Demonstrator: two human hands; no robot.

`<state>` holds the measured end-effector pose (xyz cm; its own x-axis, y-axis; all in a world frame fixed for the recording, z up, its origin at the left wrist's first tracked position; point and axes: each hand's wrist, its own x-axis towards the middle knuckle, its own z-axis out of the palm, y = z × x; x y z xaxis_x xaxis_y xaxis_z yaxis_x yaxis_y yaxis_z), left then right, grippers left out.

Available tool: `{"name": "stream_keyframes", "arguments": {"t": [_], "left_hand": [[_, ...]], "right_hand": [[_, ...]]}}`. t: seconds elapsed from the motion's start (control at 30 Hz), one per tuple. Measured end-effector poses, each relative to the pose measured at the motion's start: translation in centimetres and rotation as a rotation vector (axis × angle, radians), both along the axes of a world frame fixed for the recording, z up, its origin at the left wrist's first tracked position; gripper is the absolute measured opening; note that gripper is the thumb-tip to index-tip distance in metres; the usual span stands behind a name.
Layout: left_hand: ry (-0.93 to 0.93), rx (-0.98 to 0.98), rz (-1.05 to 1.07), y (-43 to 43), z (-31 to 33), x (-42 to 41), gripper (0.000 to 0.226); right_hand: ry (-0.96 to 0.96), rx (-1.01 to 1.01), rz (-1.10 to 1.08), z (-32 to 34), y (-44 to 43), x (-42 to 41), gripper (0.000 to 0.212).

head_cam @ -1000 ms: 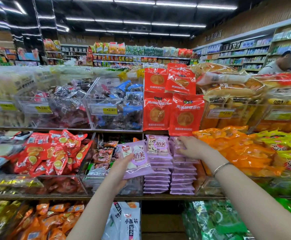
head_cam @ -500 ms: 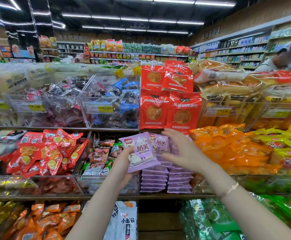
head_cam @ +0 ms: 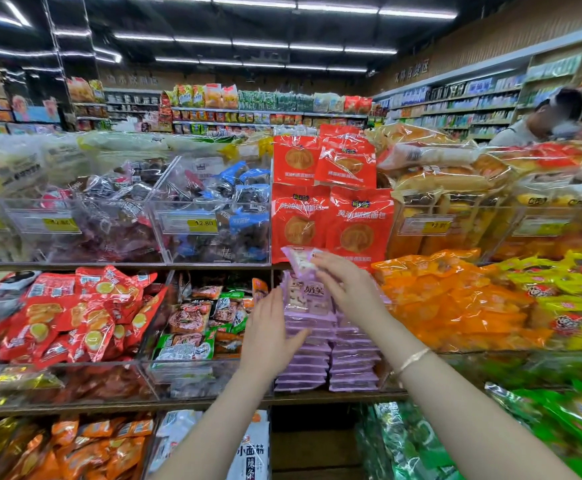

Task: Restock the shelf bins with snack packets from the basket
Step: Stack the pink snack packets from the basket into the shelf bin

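Shelf (head_cam: pixel 213 405) runs below the grip and carries the clear bins (head_cam: pixel 165 244). Orange packets (head_cam: pixel 456 299) are piled right of the grip, loose red packets (head_cam: pixel 75 317) well left of it, and upright red bread packets (head_cam: pixel 359 230) just above and behind. Two purple stacks (head_cam: pixel 317 358) sit directly under the grip in the middle bin. Right hand (head_cam: pixel 352 289) pinches one purple packet (head_cam: pixel 298 259) at its fingertips, with the packet tilted, raised over the stack top and blurred. Left hand (head_cam: pixel 269 334) is down-left of the grip, fingers straight, holding nothing, palm against the left stack's side. Bracelet (head_cam: pixel 412 360) on the right wrist.
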<state>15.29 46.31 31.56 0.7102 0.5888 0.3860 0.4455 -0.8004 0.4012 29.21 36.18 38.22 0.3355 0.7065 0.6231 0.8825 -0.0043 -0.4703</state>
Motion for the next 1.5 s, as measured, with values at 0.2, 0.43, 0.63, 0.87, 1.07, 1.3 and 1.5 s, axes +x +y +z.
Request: {"name": "stream_keyframes", "arguments": {"t": [0.2,0.43,0.63,0.87,1.07,1.3,1.5], "left_hand": [[0.015,0.092,0.174,0.2,-0.9,2.2,0.047],[-0.021,0.110,0.215,0.2,-1.0,3.0,0.040],[-0.107,0.099,0.195,0.5,-1.6,2.8,0.045],[-0.112,0.106,0.168,0.4,-1.9,2.7,0.057],[-0.160,0.126,0.120,0.4,-2.4,2.1,0.052],[-0.178,0.123,0.127,0.4,-2.3,2.0,0.043],[-0.201,0.122,0.144,0.5,-2.6,2.3,0.048]], "right_hand": [[-0.177,-0.394,0.028,-2.7,1.6,1.5,0.064],[-0.421,-0.448,-0.083,-2.5,2.1,1.7,0.070],[-0.588,-0.437,-0.202,-2.4,2.6,1.3,0.069],[-0.541,-0.416,-0.205,-2.3,1.9,1.1,0.073],[-0.502,-0.378,-0.181,-2.1,1.2,0.9,0.057],[-0.547,-0.348,-0.245,-2.2,1.5,0.2,0.044],[-0.522,-0.331,-0.252,-2.1,1.5,0.1,0.042]]}}
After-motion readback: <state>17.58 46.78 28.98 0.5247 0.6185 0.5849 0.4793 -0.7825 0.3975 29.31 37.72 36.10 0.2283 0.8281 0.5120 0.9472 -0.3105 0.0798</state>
